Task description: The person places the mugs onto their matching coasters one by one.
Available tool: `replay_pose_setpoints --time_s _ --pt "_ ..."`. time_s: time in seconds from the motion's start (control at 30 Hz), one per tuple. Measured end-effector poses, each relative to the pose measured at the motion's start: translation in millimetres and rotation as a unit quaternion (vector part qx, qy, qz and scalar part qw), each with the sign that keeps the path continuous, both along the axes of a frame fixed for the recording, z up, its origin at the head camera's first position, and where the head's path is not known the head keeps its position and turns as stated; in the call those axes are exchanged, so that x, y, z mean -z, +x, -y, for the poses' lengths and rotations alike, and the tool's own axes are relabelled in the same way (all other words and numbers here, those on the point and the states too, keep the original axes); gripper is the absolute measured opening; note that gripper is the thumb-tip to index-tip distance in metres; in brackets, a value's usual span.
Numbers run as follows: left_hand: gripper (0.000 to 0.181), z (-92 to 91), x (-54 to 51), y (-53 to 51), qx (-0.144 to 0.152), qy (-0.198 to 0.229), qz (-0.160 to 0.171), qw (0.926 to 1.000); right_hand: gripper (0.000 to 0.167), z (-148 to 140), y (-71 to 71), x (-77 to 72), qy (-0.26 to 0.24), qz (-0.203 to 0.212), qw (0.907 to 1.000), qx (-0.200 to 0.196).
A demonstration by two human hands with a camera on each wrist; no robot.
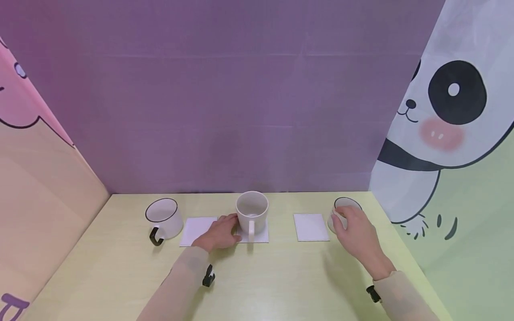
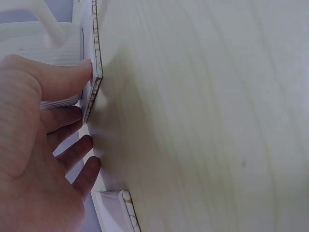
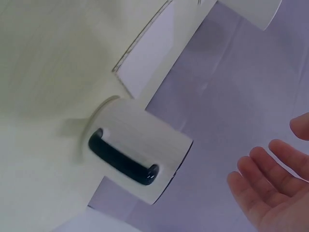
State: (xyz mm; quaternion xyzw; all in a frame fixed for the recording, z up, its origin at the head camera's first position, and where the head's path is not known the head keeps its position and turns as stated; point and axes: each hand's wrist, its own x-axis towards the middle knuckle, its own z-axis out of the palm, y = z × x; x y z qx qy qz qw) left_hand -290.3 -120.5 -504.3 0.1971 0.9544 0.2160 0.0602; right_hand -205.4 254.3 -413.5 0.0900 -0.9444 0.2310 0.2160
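A plain white mug [image 1: 251, 209] stands upright on the middle white square coaster [image 1: 263, 238], its white handle towards me. My left hand [image 1: 221, 232] holds that coaster at its left corner. In the left wrist view the thumb [image 2: 65, 79] lies on the coaster's edge and the index finger reaches behind its corner; the other fingers are spread near the tabletop. Over a white mug with a dark rim [image 3: 140, 150] and black handle, at the right, hovers my right hand [image 1: 357, 232]. Its fingers [image 3: 268, 183] are loosely bent and apart from the mug.
Another white mug [image 1: 164, 220] with dark rim and black handle stands at the left. A white coaster [image 1: 196, 225] lies beside it, partly behind my left hand. A further coaster [image 1: 311, 227] lies left of the right mug. A purple backdrop [image 1: 241, 111] rises behind the table.
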Motion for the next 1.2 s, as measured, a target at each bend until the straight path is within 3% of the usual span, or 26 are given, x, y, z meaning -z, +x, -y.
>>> replay_pose_setpoints --time_s 0.4,0.6,0.73,0.93,1.2 --pt "0.066 -0.8 -2.6 -0.4 0.002 0.002 -0.001 1.0 0.033 -35 -0.4 11.5 0.005 0.018 0.9983 0.056" --pt "0.067 -1.1 -1.9 -0.8 0.004 -0.005 0.0 1.0 0.036 -48 -0.1 17.2 0.009 0.051 0.9947 0.089" --pt "0.067 -1.2 -2.1 -0.8 0.004 -0.006 0.001 1.0 0.042 -51 1.4 18.7 0.008 0.095 0.9889 0.114" --pt "0.066 0.0 -1.5 -1.5 0.001 -0.007 0.003 1.0 0.045 -54 -1.1 23.4 -0.034 0.164 0.9798 0.109" --pt "0.066 0.7 -0.2 -1.0 0.0 -0.004 0.001 1.0 0.041 -63 -9.7 40.7 -0.128 0.183 0.9697 0.098"
